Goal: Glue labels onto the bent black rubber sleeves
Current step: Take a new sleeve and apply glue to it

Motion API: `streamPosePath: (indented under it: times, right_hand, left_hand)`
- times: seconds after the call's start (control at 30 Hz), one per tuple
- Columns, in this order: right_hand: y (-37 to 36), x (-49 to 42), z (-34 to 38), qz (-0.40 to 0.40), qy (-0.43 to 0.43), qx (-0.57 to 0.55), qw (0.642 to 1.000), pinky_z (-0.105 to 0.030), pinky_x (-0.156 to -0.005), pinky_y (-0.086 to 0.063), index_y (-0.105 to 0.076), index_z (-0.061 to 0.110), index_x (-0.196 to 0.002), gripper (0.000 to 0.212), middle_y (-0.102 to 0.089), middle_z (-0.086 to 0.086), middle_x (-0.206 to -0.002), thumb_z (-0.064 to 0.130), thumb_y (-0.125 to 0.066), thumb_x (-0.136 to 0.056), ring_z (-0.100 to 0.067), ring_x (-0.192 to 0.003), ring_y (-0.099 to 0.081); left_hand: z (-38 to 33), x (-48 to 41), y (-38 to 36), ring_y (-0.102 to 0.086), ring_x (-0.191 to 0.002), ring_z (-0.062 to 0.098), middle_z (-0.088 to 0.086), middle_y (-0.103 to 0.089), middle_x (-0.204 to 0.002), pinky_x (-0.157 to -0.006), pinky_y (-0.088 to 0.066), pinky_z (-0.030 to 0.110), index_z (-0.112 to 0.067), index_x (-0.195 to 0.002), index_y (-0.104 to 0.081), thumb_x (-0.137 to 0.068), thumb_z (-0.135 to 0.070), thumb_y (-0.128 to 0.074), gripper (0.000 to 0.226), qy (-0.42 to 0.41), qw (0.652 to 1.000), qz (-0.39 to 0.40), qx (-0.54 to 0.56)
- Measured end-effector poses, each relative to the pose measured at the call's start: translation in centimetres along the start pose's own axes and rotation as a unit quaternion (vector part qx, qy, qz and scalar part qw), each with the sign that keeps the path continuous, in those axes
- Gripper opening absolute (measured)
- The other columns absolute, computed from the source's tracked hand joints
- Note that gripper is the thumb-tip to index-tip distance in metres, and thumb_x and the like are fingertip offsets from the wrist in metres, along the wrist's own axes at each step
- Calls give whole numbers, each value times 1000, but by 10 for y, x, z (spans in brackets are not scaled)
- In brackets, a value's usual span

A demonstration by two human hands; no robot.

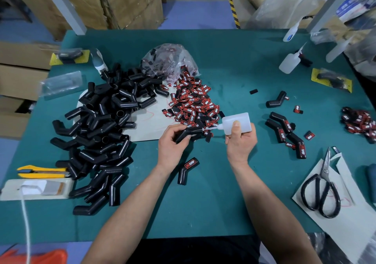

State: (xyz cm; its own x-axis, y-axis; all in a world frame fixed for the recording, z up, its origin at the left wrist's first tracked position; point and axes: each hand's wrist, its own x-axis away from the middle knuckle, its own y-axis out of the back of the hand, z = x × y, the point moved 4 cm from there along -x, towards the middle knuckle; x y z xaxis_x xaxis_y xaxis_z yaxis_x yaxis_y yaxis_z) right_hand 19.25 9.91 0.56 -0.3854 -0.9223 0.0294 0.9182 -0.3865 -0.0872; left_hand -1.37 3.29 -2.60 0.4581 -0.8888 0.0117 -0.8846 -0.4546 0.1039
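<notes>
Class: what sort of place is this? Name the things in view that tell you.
Probably a small factory or warehouse assembly bench: a big pile of black sleeves, a heap of labels waiting to be glued, and stacked cartons behind the table.

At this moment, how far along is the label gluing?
Early. Done: one labelled sleeve lies near the wrists and a few labelled sleeves sit to the right. In hand: the left hand holds a bent sleeve while the right hand aims the glue bottle at it. Left: the big pile of bare sleeves and loose labels.
</notes>
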Motion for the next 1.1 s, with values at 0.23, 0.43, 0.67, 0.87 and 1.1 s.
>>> streamPosePath:
  times: [0.23,0.43,0.67,0.87,1.1]
  right_hand:
    - [3,-4,-2,-13,5,15,1000,-25,-36,-38,-45,19,-76,34,-48,-8,-65,47,-63,-78,-25,-52,-48]
    - [1,-2,-4,-3,12,25,1000,-25,-37,-39,-46,21,-76,32,-49,-7,-62,48,-64,-79,-22,-43,-47]
    - [0,-3,-2,-9,9,27,1000,-24,-35,-39,-47,21,-76,32,-52,2,-60,48,-63,-79,-20,-40,-47]
    - [-1,-1,1,-5,13,24,1000,-22,-35,-38,-47,20,-77,33,-51,-2,-61,49,-62,-78,-13,-38,-48]
    - [-1,-2,-1,1,20,25,999,-22,-35,-38,-45,20,-75,33,-50,-1,-60,48,-63,-79,-13,-37,-47]
  left_hand:
    - [1,-1,0,-68,-110,17,-2,-71,-111,-104,-53,38,-27,-106,-73,-83,-6,-79,32,-9,1000,-10,-20]
    - [3,-1,0,-68,-110,16,-1,-71,-112,-105,-52,35,-17,-108,-74,-84,-1,-80,30,6,1000,-12,-27]
    - [2,-1,0,-67,-110,9,-13,-71,-111,-102,-50,24,-24,-108,-75,-85,-4,-81,31,15,1000,-10,-24]
    - [2,0,1,-67,-110,7,-14,-70,-111,-101,-49,20,-29,-106,-74,-85,-5,-81,33,13,1000,-13,-23]
    - [0,-1,1,-67,-111,9,-14,-70,-112,-101,-49,20,-36,-105,-72,-86,-5,-81,37,15,1000,-17,-12]
